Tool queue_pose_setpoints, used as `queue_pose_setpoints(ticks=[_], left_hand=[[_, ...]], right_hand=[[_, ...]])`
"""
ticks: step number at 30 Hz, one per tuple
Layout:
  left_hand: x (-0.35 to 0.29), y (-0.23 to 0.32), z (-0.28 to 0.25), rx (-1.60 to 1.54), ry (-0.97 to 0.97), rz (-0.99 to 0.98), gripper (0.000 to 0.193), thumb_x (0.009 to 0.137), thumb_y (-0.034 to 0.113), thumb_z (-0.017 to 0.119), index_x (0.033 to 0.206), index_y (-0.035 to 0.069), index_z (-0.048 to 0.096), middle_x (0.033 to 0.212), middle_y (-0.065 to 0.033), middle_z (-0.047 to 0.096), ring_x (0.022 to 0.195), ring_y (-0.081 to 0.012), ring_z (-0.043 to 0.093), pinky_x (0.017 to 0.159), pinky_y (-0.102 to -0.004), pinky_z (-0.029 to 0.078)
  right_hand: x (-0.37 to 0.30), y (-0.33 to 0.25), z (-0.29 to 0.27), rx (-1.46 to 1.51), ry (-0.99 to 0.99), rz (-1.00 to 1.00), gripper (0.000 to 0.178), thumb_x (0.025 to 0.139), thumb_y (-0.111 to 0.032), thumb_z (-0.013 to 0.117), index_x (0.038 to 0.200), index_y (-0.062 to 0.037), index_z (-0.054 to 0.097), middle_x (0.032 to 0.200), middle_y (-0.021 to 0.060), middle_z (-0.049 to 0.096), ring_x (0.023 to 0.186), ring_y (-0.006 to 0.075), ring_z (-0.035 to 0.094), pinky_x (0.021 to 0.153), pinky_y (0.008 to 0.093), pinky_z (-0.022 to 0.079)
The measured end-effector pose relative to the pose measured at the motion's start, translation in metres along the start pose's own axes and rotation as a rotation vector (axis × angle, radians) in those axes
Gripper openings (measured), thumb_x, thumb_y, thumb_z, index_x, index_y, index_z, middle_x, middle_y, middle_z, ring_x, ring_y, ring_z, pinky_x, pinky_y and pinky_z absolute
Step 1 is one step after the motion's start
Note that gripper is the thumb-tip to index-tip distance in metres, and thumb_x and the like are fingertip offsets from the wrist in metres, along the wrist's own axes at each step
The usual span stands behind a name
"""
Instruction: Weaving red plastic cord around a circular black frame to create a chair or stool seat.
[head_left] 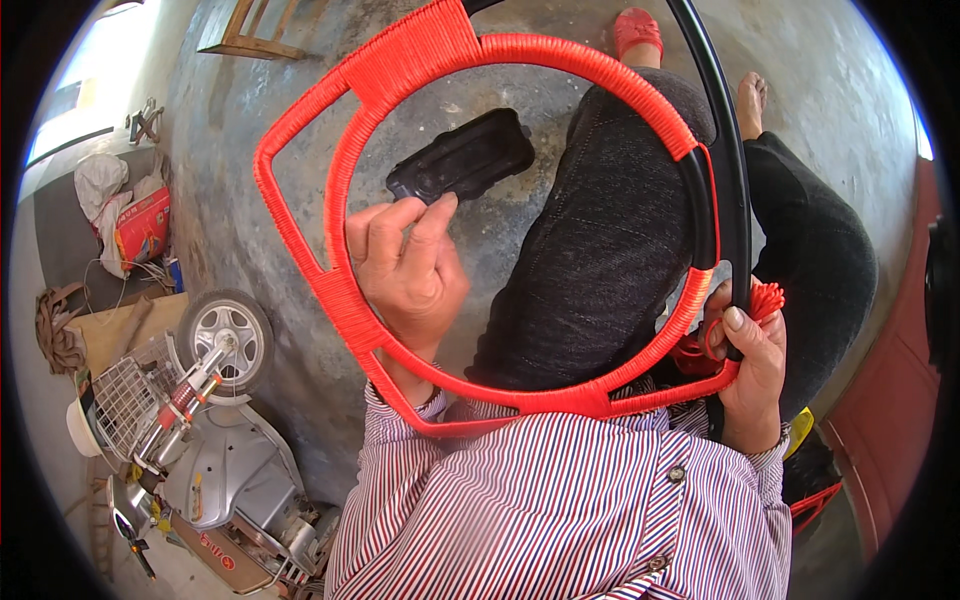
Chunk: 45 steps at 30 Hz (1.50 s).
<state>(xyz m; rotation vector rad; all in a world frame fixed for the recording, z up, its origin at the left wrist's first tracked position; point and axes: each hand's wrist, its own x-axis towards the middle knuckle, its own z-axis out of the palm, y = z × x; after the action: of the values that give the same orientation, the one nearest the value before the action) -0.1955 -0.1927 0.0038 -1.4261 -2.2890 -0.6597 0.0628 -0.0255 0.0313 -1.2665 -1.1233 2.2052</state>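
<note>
A metal frame, perhaps a seat frame, lies across my lap. Its round ring (430,85) and angled outer bar are mostly wound with red cord; a section at the ring's right (700,195) shows bare black, with one red strand running beside it. My right hand (755,365) is closed around the lower end of the black curved tube (735,190), its thumb on top. A bundle of red cord (765,300) sticks out at its fingers. Inside the ring's left side, my left hand (415,270) has bent fingers in a pinch; anything between them is hidden.
A black plastic tray (465,155) lies on the concrete floor beyond my left hand. On the left stands a scooter (235,465) with a wire basket (135,385). A wooden stool (245,40) is at the far left. Another person's foot in a red shoe (638,30) shows ahead.
</note>
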Motion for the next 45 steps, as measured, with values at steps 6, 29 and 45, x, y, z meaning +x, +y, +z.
queue_pose_setpoints(ticks=[6,29,45], left_hand=[[-0.006,-0.004,0.019,-0.048,0.016,-0.042,0.034,0.063,-0.012,0.067,0.091,0.007,0.071,0.087,-0.0062,0.058,0.083,-0.025,0.055,0.072,-0.0353,0.045],[-0.211,-0.154,0.166,0.128,-0.48,-0.786,0.017,0.072,0.003,0.062,0.087,0.008,0.069,0.091,-0.0123,0.063,0.09,-0.0335,0.059,0.079,-0.041,0.048],[-0.284,-0.133,0.196,-0.748,-0.37,-1.034,0.017,0.074,0.005,0.067,0.09,0.004,0.065,0.092,-0.0137,0.063,0.091,-0.0324,0.059,0.081,-0.04,0.049]], right_hand=[[0.002,0.001,-0.002,-0.005,0.009,0.001,0.025,0.082,-0.02,0.069,0.093,0.0001,0.059,0.066,0.0007,0.053,0.055,0.005,0.046,0.052,0.0187,0.037],[0.011,0.0,-0.009,0.001,-0.058,0.022,0.029,0.082,-0.022,0.069,0.093,0.0026,0.058,0.063,0.0002,0.051,0.055,0.0062,0.047,0.053,0.0205,0.038],[0.006,0.007,-0.011,-0.026,-0.182,-0.094,0.01,0.09,-0.008,0.061,0.083,-0.0033,0.056,0.069,-0.0029,0.053,0.062,0.0039,0.047,0.057,0.0215,0.038]])
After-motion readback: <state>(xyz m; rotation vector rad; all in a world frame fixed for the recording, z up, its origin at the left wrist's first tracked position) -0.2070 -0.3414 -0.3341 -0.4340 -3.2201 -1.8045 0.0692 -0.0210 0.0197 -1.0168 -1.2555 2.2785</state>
